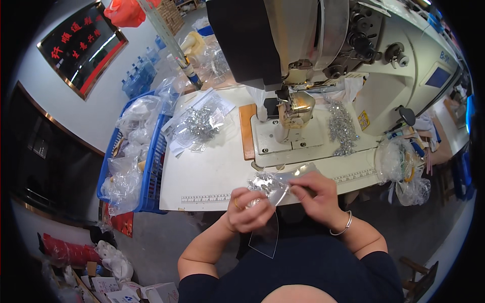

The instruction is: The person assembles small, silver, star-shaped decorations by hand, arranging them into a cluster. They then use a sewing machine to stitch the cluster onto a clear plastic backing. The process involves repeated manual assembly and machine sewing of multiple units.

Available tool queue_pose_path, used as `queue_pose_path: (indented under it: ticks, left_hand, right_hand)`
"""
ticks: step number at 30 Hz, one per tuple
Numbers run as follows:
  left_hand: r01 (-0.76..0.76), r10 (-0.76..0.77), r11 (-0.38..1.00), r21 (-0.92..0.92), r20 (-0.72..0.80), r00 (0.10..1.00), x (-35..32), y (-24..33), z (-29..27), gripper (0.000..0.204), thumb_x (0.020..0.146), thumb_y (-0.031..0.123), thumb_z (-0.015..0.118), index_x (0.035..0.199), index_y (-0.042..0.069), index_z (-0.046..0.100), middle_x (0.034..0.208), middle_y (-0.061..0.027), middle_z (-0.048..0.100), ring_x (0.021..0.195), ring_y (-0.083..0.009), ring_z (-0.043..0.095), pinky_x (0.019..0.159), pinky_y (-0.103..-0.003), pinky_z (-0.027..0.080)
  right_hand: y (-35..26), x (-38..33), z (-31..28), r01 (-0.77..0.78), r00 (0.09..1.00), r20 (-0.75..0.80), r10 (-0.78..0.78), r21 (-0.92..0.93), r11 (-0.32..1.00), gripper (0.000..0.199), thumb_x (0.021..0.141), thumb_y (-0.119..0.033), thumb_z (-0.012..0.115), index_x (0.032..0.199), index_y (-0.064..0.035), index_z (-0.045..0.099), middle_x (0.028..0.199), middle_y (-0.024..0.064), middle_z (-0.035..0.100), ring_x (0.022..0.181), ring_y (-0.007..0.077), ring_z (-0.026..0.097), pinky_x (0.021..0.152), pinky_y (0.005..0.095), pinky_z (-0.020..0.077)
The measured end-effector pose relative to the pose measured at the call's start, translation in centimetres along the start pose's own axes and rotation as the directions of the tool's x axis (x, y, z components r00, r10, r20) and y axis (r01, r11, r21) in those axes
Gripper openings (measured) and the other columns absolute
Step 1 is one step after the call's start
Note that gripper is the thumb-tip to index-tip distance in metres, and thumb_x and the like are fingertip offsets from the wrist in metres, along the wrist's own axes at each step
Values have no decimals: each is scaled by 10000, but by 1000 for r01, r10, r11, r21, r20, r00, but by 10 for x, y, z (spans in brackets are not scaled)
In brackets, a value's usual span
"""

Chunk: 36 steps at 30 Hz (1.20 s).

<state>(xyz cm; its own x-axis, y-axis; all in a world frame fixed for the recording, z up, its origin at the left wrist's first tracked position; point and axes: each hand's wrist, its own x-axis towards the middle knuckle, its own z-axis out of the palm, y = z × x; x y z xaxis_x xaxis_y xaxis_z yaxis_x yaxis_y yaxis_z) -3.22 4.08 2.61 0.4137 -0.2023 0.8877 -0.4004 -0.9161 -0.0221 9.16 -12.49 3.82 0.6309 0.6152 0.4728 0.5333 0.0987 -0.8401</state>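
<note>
White sewing table [222, 164], in a workshop with pale walls and a grey floor.

Held: one clear plastic piece [263, 241], set with a cluster of silver stones [259, 182], in front of you at the table's near edge; its pointed lower end hangs below that edge, before your dark shirt.

Left hand [251, 209]: yours, fingers curled closed around the plastic just below the stones; one ring.

Right hand [319, 201]: yours, thumb and forefinger pinching the plastic's edge beside the stones; one bracelet [347, 223] at the wrist.

Along the table's near edge: printed ruler strip [204, 199].

Beyond your hands: pale sewing machine [424, 65], with a brown block [247, 132] left of its bed and a heap of silver trim [342, 129] on the right.

Left of the block: plastic bags with more silver pieces [202, 121].

Beside the table, your left: blue basket [157, 171], filled with clear bags [124, 184].

At the table's right end: bundled clear plastic [401, 164].

Far left: water jugs [134, 81]; framed sign [83, 48] on the wall.
</note>
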Motion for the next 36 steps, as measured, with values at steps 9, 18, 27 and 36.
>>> queue_pose_path:
  ticks: [9,18,27,36]
  left_hand:
    - [362,-831,-502,-785,554,48,-1,-3,1,250,820,-57,573,1053,9,511,922,-79,573,831,-132,582,770,-282,493]
    - [475,-936,-214,-854,317,150,-10,24,18,276,846,-34,550,1113,-5,486,939,-101,581,847,-151,586,798,-290,493]
    - [463,-939,-189,-866,297,173,-11,28,19,288,840,-50,550,1117,-8,484,957,-113,586,868,-151,590,801,-290,493]
    - [383,-933,-270,-884,338,122,-16,25,21,299,854,-7,562,1141,-4,476,998,-89,571,857,-139,585,772,-263,486]
  right_hand:
    - [48,-12,-12,105,924,-380,-45,137,985,296,882,-126,515,1130,34,491,928,74,466,824,161,445,750,279,378]
    - [11,4,11,228,973,78,-217,-456,860,362,742,-231,709,1083,-122,656,739,42,514,626,196,520,538,311,422]
    - [25,11,24,320,940,30,-341,-428,845,305,710,-188,739,997,-111,671,700,35,527,589,187,536,500,299,422]
    - [31,9,21,174,984,5,-176,-197,965,308,739,-177,728,1020,-86,641,750,73,548,623,216,548,523,314,430]
